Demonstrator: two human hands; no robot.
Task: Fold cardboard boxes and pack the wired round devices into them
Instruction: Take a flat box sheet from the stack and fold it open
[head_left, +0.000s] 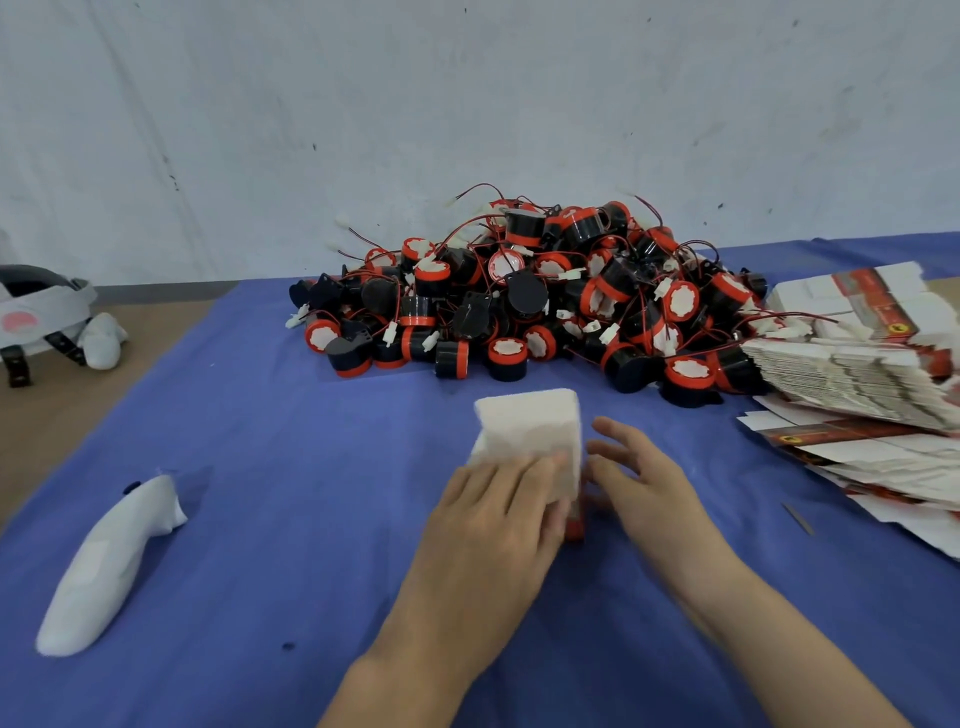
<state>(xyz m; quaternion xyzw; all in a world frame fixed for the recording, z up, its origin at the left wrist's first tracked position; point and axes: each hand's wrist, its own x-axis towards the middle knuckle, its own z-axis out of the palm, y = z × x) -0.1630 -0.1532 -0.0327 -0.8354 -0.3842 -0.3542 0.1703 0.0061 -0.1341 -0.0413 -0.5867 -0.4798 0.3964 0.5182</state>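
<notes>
Left hand (498, 512) lies flat, fingers straight, on a blocky white cardboard box (530, 431), mid-table (311, 519). Right hand (641, 480) is splayed beside it, holding nothing.

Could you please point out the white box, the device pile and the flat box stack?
white box (524, 431): head view, top panel.
device pile (519, 296): head view, its middle.
flat box stack (852, 374): head view, layered edges.

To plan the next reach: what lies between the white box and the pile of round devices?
In the head view, only bare blue cloth separates box and pile.
</notes>
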